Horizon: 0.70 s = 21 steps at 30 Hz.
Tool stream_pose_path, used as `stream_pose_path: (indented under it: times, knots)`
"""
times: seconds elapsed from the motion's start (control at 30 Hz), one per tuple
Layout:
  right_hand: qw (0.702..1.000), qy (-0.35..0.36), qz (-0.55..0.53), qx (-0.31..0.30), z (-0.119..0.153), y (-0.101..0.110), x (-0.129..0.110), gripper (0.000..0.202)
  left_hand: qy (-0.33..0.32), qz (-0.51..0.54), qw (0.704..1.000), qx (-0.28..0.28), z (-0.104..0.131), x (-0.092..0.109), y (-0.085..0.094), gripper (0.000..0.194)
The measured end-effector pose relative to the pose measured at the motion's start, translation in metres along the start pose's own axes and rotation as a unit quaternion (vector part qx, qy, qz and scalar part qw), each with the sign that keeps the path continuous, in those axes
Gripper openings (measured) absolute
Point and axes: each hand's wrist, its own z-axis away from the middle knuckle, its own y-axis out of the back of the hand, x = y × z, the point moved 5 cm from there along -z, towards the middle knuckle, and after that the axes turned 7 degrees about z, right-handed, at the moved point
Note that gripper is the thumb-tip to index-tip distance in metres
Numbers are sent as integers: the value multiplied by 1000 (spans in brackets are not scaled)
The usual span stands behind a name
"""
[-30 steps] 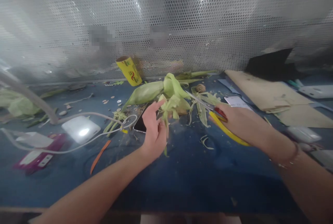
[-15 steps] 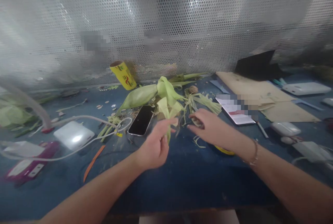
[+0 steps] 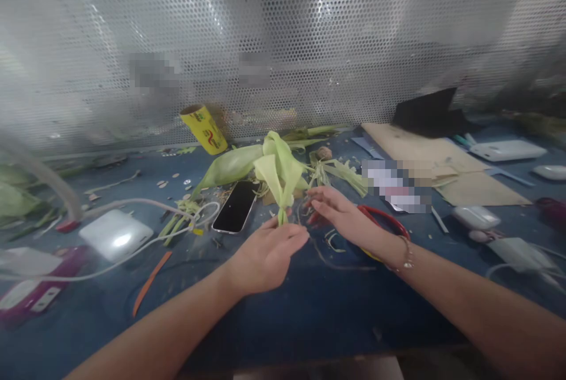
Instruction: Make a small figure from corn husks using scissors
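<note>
The pale green corn-husk bundle [image 3: 279,171] fans upward from a narrow neck. Its neck is pinched in my left hand [image 3: 265,253]; the part inside the fingers is hidden. Just to the right, my right hand [image 3: 336,212] has its fingers bent together at a thin wire [image 3: 327,263], which loops down and right over the table; the exact grip is blurred. A red-handled tool [image 3: 389,215] lies partly under my right hand. Dry, stringy husk strips [image 3: 345,175] lie behind that hand.
A black phone [image 3: 235,206] and a white cable [image 3: 132,202] lie left of centre. A yellow tube [image 3: 204,129] stands behind. Brown paper [image 3: 424,147] and a lit phone [image 3: 395,188] are at right. Perforated metal [image 3: 283,32] closes off the back.
My right hand has moved slightly left and down, uncovering the red handle. The thin wire now shows beneath it. My left hand has turned, and the husk bundle stands more upright above it.
</note>
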Motion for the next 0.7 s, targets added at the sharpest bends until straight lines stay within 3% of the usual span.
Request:
stream_pose_path:
  times: [0.1, 0.2, 0.3, 0.4, 0.47, 0.53, 0.6, 0.7]
  knots:
    - [999, 27, -4, 23, 1, 5, -6, 27, 15, 13, 1000, -7, 4, -4, -3, 47]
    - [994, 44, -79, -57, 6, -6, -15, 29, -13, 38, 999, -26, 4, 2, -6, 44]
    - [982, 10, -148, -115, 12, -19, -17, 30, -55, 85, 992, -70, 0, 15, -10, 45]
    - [984, -29, -161, -77, 14, -22, -15, 30, -45, 144, 984, -97, -3, 21, -11, 49]
    - [987, -19, -154, -42, 14, -19, -15, 29, -23, 172, 982, -78, -4, 21, -9, 49]
    - [991, 11, -134, -8, 12, -14, -15, 27, 25, 158, 987, -5, -2, 15, -2, 46]
    - [994, 43, -96, 13, 10, -9, -15, 24, 118, 132, 981, 77, 2, 4, 4, 37]
    - [997, 70, -17, 30, 9, -5, -18, 21, 293, 183, 935, 83, 10, -18, -6, 13]
